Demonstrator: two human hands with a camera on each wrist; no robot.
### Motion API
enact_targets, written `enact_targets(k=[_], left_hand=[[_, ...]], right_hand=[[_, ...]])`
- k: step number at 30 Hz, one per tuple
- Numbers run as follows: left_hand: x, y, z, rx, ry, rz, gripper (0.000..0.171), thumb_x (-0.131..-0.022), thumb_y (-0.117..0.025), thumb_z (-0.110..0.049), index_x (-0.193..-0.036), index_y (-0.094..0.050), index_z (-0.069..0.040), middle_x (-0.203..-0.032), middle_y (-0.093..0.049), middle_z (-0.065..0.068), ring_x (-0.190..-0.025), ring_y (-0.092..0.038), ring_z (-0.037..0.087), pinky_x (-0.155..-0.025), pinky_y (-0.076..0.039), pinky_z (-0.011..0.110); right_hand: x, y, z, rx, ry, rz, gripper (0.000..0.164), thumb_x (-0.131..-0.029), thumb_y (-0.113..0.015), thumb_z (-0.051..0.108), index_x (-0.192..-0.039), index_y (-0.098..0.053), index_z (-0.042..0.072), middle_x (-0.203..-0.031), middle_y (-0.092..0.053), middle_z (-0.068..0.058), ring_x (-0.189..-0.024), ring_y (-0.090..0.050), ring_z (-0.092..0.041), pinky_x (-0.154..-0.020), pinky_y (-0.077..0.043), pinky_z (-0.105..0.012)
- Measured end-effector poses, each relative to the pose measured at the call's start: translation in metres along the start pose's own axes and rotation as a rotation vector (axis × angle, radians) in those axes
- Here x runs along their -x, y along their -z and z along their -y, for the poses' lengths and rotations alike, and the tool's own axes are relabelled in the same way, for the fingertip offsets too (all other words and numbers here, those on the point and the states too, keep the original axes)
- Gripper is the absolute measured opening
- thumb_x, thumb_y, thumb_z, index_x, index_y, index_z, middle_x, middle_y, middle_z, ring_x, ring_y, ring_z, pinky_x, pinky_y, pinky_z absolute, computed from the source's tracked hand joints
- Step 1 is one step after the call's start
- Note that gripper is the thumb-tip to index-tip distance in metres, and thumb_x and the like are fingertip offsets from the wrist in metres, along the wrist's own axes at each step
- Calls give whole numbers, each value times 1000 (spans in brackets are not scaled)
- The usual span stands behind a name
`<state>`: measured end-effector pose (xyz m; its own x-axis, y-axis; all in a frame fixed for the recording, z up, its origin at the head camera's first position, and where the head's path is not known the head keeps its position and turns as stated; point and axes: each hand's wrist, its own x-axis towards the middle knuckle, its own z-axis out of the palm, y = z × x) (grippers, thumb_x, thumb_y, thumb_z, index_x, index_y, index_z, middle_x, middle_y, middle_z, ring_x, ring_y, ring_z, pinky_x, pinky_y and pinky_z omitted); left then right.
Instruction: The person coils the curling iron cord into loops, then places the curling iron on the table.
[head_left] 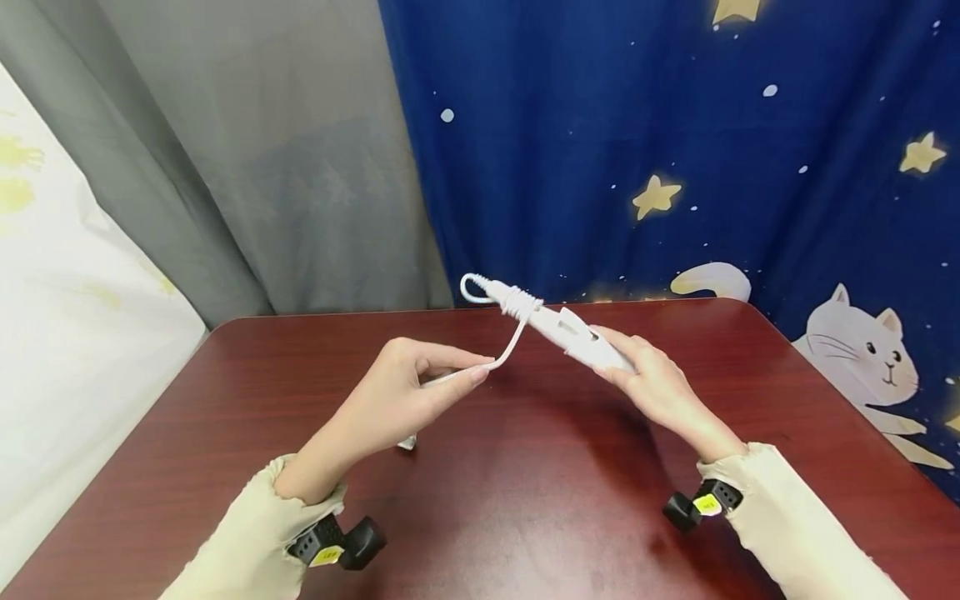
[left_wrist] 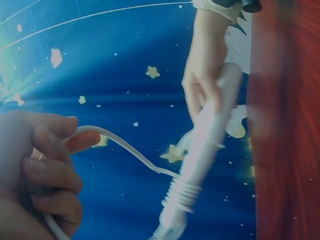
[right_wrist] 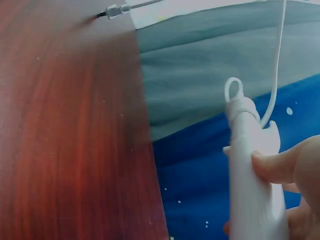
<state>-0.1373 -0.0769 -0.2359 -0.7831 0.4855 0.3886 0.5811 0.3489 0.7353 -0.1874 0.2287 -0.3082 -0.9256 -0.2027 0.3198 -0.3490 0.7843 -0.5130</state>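
Two hands work in the air above a dark red wooden counter (head_left: 300, 375). Between them is a slim white handheld appliance (head_left: 553, 327), lifted and tilted so that its cord end points up and to the left.

The right hand (head_left: 654, 379) holds the appliance by the opposite end, thumb on one side and fingers on the other. That grip is closed around the body, probably to steady it while leaving the cord end unobstructed. A raised lever (head_left: 576, 323) sits on the body, just ahead of the fingers.

White cord leaves the tip in a small loop (head_left: 462, 287) and wraps the narrow part in several close coils (head_left: 519, 303). From there a strand of cord (left_wrist: 121, 140) curves across to the left hand (head_left: 401, 390).

The left grip is narrow: thumb and fingertips pinch the strand, which runs on through the hand. Held apart from the appliance, the strand stays clear of the coils, seemingly so that it can be guided around the body without tangling.

In the right wrist view, the cord's far end shows a pale plug (right_wrist: 118, 10) with a dark tip. Whether it touches the counter is unclear.
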Motion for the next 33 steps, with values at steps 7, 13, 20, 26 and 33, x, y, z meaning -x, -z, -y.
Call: enact_targets(k=[7,13,20,26,33], left_hand=[[9,1,15,12,28,119,26,-93,-56,-23,-116,-65,-18,-78,-63,-6,-50,-43,7,-46,-37,24],[14,2,44,15,72,265,35,-96,-47,-12,-128,-55,-21,-66,-56,-2,-47,-39,11,-43,-35,25],[11,-2,94,146,181,332,39,-96,-46,-7,-132,-51,-18,-73,-57,8,-52,-47,29,-42,-40,30],[5,-5,117,212,219,314,35,-94,-47,-3,-128,-54,-10,-74,-56,22,-51,-44,20,-43,-36,27],[-6,-7,137,190,165,288,29,-94,-51,-11,-121,-60,-7,-68,-56,25,-49,-42,18,-43,-37,25]], right_hand=[[0,19,3,-123,-1,-141,50,-88,-61,18,-135,-47,13,-128,-49,-18,-104,-47,-33,-84,-34,-49],[4,33,8,-201,40,-197,49,-86,-63,14,-133,-49,9,-127,-50,-18,-102,-46,-30,-83,-32,-45],[15,39,13,-178,80,-187,49,-86,-62,14,-133,-49,12,-126,-51,-16,-103,-46,-27,-83,-32,-45],[25,43,22,-199,125,-156,49,-88,-61,12,-135,-48,16,-126,-52,-11,-100,-44,-18,-80,-33,-33],[33,46,36,-320,225,-96,51,-85,-62,1,-133,-50,16,-126,-52,-3,-99,-46,-9,-79,-35,-20]])
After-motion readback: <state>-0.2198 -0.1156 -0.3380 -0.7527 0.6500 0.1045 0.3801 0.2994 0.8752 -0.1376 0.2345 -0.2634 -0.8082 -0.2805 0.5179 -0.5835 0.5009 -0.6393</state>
